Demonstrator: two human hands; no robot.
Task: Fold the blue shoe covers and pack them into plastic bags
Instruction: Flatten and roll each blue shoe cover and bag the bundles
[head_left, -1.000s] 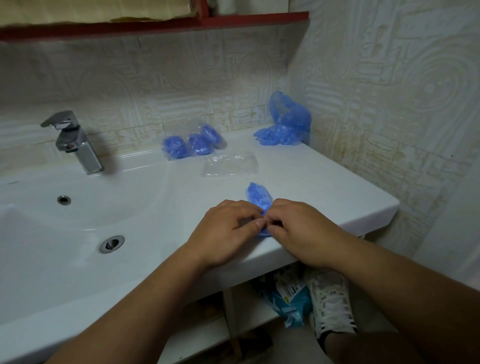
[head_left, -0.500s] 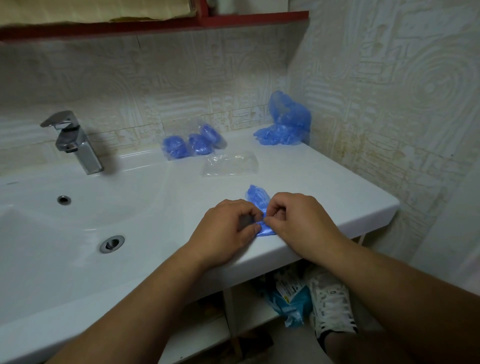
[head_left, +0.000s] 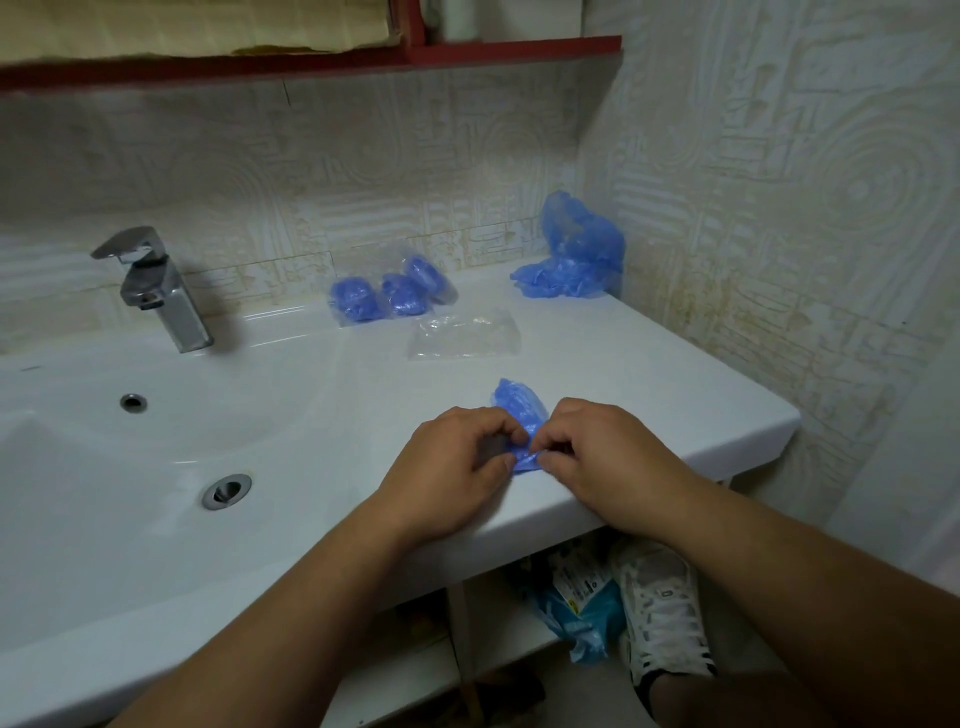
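Risk first: the blue shoe cover (head_left: 521, 415) lies right at the front lip of the white counter (head_left: 675, 395), with the basin (head_left: 156, 467) sloping away on the left and open air just below. It looks like thin, springy film. If the pinch eases, I'd expect the fold to pop open, or the bundle to skid off the lip to the floor.

Now the left hand (head_left: 447, 467): fingers curled, thumb and fingertips pinching the cover's near end down on the counter. The right hand (head_left: 608, 457) is curled too, nipping that same end from the other side, the hands nearly touching.

Farther back are the packed bags (head_left: 389, 296), the empty plastic bags (head_left: 464, 335), then the loose pile (head_left: 571, 254) in the corner.
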